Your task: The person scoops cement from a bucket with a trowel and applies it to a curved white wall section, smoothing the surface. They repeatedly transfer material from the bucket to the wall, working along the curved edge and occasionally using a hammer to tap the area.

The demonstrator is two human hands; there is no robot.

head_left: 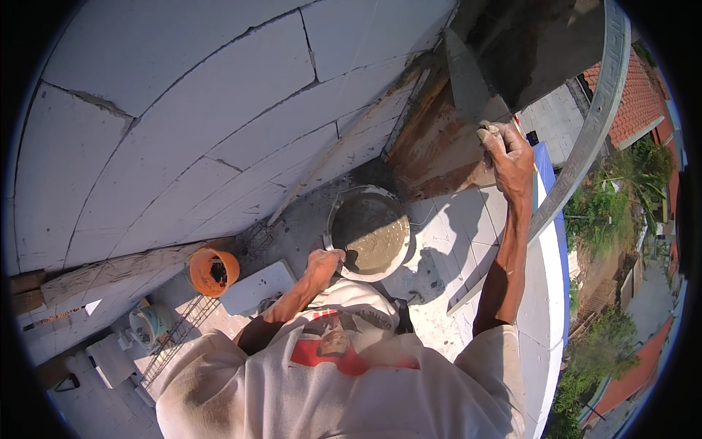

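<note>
My right hand [514, 162] is raised at the right, its fingers wrapped round the handle of a trowel. The pointed grey trowel blade [468, 77] lies along a patch of wet grey plaster [537, 47] on the wall ahead. A round bucket [404, 257] with a pale rim stands in front of my body. Wet grey mortar [373, 228] lies in it, partly in shadow. My left hand [323, 268] grips the bucket's near left rim. The trowel handle is mostly hidden by my fingers.
A white block wall [219, 110] rises on the left. An orange bucket [228, 267], a white block [257, 287], another bucket [150, 322] and a wire lattice [175, 336] lie on the left. A long metal straightedge [585, 164] slants at right, beside a drop towards plants and roofs.
</note>
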